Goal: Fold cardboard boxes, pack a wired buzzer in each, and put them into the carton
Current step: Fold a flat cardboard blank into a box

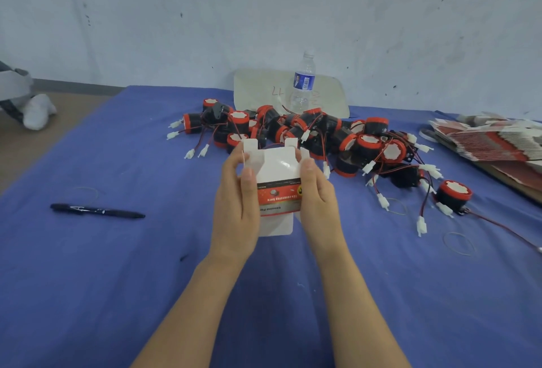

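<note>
You hold the box [278, 180] just above the blue worktop [117, 279]. Its long axis runs straight away from you, the white tabbed flaps point at the heap of buzzers [322, 135] just beyond, and the red print reads upside down to you. Your left hand [234, 206] grips its left edge and your right hand [318, 197] its right edge, each with fingers curled underneath and thumb pressed on the top face. A pen [96, 210] lies well off to your left and a stack of flat boxes [492, 141] far right.
</note>
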A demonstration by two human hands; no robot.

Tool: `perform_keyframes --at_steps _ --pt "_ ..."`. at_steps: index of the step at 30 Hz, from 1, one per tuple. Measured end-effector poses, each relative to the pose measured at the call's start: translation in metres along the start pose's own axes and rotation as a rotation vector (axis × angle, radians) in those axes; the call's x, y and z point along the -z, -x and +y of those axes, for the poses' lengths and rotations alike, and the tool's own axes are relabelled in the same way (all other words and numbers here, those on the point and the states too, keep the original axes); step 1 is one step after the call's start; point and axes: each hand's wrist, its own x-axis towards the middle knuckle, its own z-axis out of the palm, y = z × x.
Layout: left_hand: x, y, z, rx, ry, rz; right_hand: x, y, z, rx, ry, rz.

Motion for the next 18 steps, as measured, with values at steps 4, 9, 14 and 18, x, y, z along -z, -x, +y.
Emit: perform_keyframes --at_steps 4,9,14,18 --pt "0.0 0.001 0.002 -0.056 0.0 -0.041 0.003 -0.003 0.002 0.016 -0.08 0.037" --pt "0.002 0.0 -0.002 -0.108 -0.126 -0.023 0.007 -0.003 0.003 0.061 -0.09 0.009" --pt "0.004 0.0 -0.001 -0.098 -0.139 -0.04 0.012 -0.004 0.005 0.035 -0.118 -0.034" --pt "0.004 0.0 -0.001 -0.044 -0.088 -0.13 0.014 -0.005 0.006 -0.024 -0.11 -0.042"
